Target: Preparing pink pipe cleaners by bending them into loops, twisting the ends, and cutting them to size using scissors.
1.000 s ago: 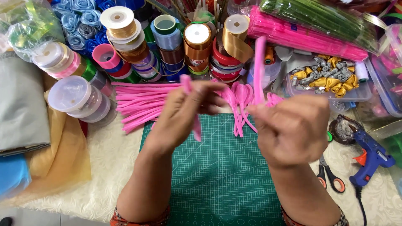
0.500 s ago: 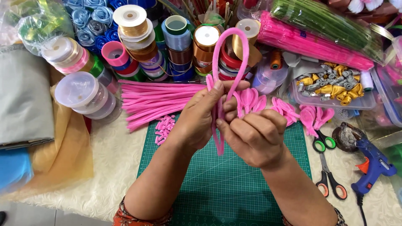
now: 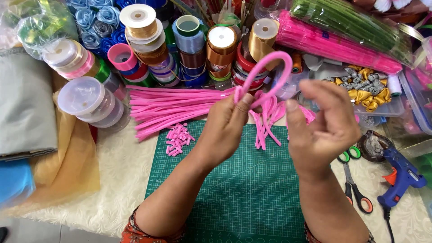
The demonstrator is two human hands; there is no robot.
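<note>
Half a second on, both hands have parted: the left hand pinches the looped pink pipe cleaner at its crossing above the green cutting mat, while the right hand hovers open beside it. Shaping the loop seems underway; next, its loose ends likely need twisting tight.

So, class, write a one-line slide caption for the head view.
Left hand pinches a looped pink pipe cleaner above a green cutting mat, right hand open beside it.

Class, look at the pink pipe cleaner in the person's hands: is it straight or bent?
Bent. The pink pipe cleaner arches in a loop above the left hand, which pinches its ends together.
</note>
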